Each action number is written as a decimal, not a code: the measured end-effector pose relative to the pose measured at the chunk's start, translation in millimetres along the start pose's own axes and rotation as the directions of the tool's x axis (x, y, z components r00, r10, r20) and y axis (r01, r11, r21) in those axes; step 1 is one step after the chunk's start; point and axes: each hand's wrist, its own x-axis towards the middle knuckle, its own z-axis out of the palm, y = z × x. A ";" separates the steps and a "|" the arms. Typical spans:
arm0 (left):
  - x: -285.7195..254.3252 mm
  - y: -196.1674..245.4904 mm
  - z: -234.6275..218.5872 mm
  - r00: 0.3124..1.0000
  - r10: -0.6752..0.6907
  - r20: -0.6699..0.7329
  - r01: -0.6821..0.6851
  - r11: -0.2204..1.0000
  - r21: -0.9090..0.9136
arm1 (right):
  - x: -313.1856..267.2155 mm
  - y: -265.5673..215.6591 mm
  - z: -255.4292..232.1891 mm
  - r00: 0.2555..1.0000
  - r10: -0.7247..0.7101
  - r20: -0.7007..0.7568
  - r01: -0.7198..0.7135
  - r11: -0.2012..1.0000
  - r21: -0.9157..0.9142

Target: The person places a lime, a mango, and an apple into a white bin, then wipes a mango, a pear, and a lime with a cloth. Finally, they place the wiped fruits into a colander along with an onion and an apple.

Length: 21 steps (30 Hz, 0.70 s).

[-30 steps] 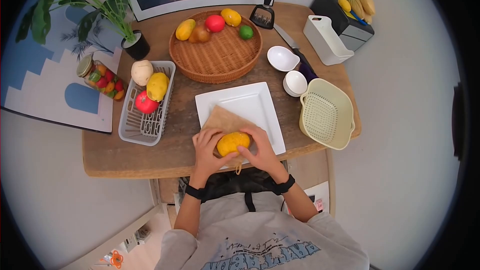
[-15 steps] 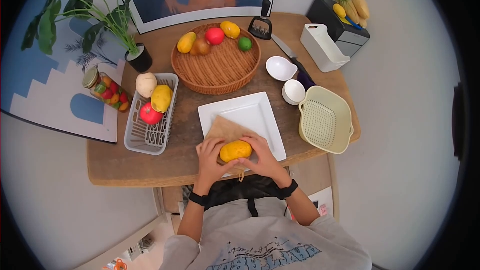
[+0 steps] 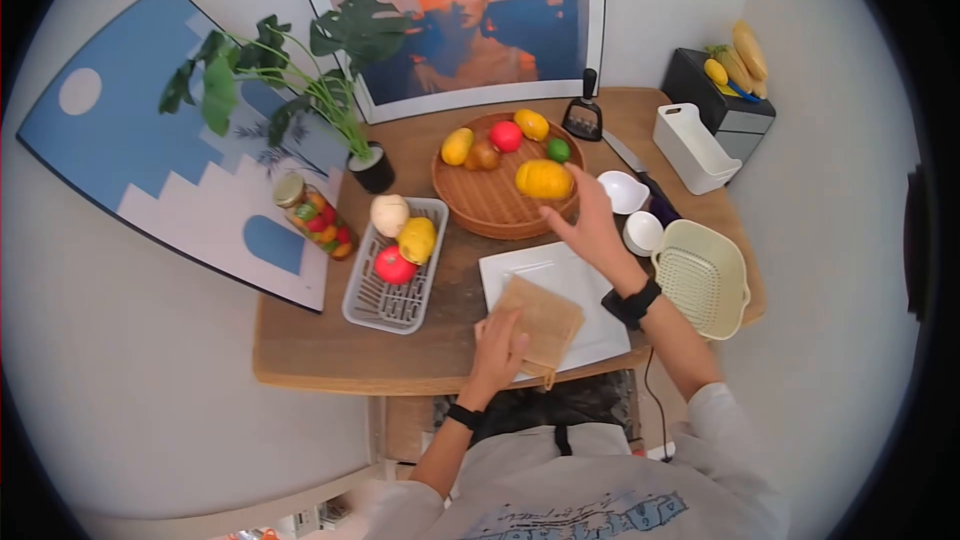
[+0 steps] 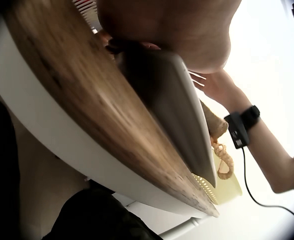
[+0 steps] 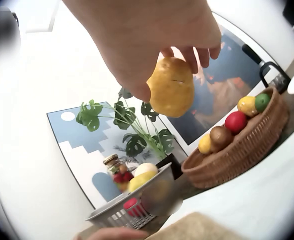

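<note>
The right hand [image 3: 595, 225] holds a plump yellow fruit [image 3: 544, 179] over the right part of the round woven tray [image 3: 480, 218]. Thumb and fingers lie around that fruit [image 5: 172, 90] in the right wrist view, where it hangs above the tray's level. On the white square plate [image 3: 600, 325] lies a folded tan cloth [image 3: 548, 325] with a small loop. The left hand [image 3: 493, 355] rests on the cloth's left part, fingers extended. The left wrist view shows the left hand [image 4: 172, 30] over the plate's raised edge, its fingertips hidden.
Behind sit more fruits [image 3: 482, 154] in the tray. Left are a grey basket [image 3: 360, 305] of produce, a jar [image 3: 318, 220] and a plant [image 3: 320, 90]. Right are white bowls [image 3: 643, 233], a knife [image 3: 625, 152], a cream basket [image 3: 705, 280] and a white bin [image 3: 695, 155].
The right hand has carried the yellow fruit from over the cloth up and forward to the woven tray. The left hand has let go of the fruit and lies on the cloth. The head view has shifted.
</note>
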 end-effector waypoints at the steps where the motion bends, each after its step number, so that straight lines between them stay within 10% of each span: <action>1: 2.0 0.4 -7.2 0.999 0.046 -0.017 -0.046 0.999 0.014 | 7.9 -0.7 -0.3 1.000 0.025 -0.011 -0.025 1.000 -0.010; 8: 62.3 6.0 -120.5 0.974 0.023 -0.223 0.059 0.934 0.352 | -125.4 -31.6 3.8 0.997 0.064 0.046 -0.062 0.997 -0.038; 12: 114.0 -41.6 -138.2 0.976 -0.169 -0.139 0.218 0.692 0.688 | -192.8 -58.4 -7.5 0.966 0.259 0.009 -0.259 0.966 0.018; 21: 133.2 -94.8 -136.3 0.958 -0.263 -0.116 0.266 0.659 0.704 | -250.7 -60.1 -76.2 0.940 0.340 0.016 -0.340 0.940 -0.003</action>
